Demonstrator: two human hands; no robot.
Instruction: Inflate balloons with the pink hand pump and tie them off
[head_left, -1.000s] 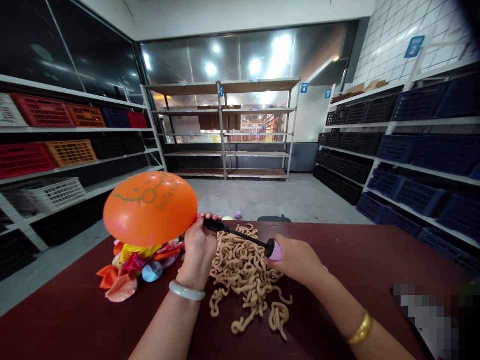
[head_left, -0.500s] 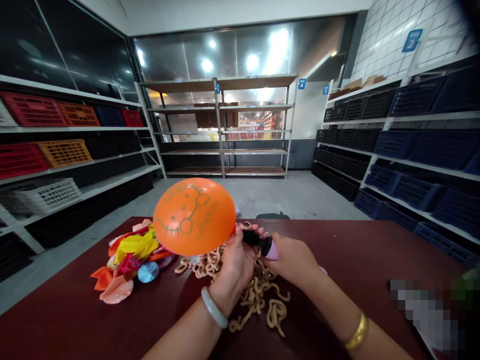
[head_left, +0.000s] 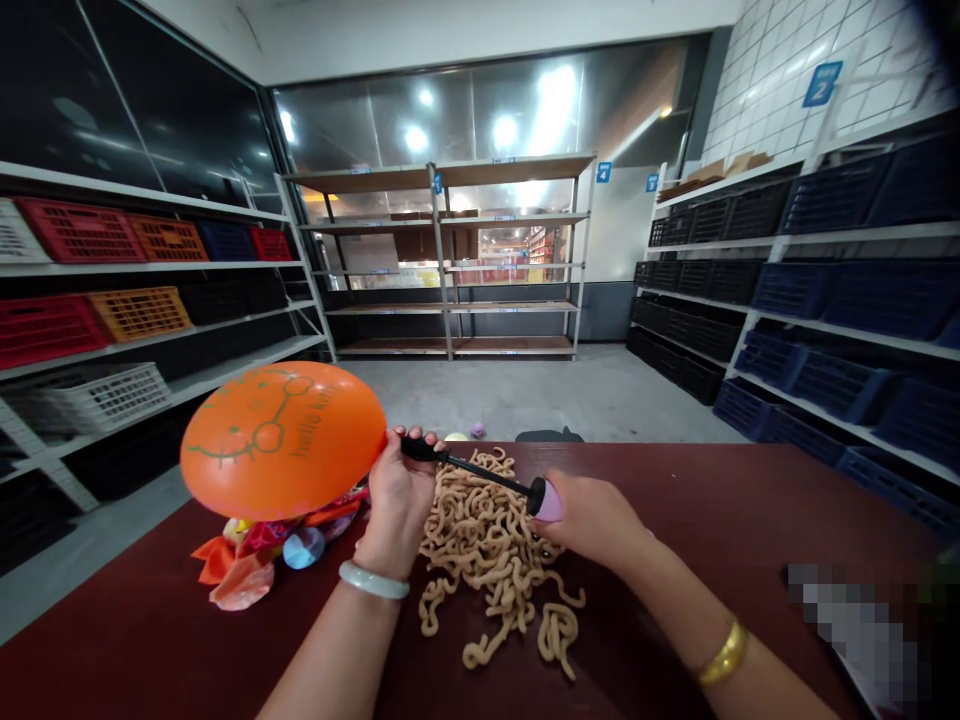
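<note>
An inflated orange balloon (head_left: 281, 440), with green line drawing and "hello kitty" lettering, points left from my left hand (head_left: 401, 490). That hand is closed around the balloon's neck and the black nozzle end of a hand pump (head_left: 484, 472). My right hand (head_left: 589, 515) is wrapped round the pump's light purple part. Between the two hands the pump's thin black rod is drawn out and shows in full. Under it lies a heap of tan, curly, worm-like pieces (head_left: 487, 540). Uninflated balloons in several colours (head_left: 247, 560) are piled left of my left wrist, partly hidden by the orange one.
The dark red table (head_left: 660, 620) spans the foreground. At its right edge is a blurred, pixelated object (head_left: 855, 630). Shelves with coloured crates (head_left: 82, 230) stand left, dark blue crates (head_left: 877, 300) right, and a metal rack (head_left: 450, 260) behind. Small round things lie on the floor beyond the table.
My left hand has moved left with the balloon and nozzle, away from the right hand, so the pump's rod now shows. The right hand has stayed nearly in place.
</note>
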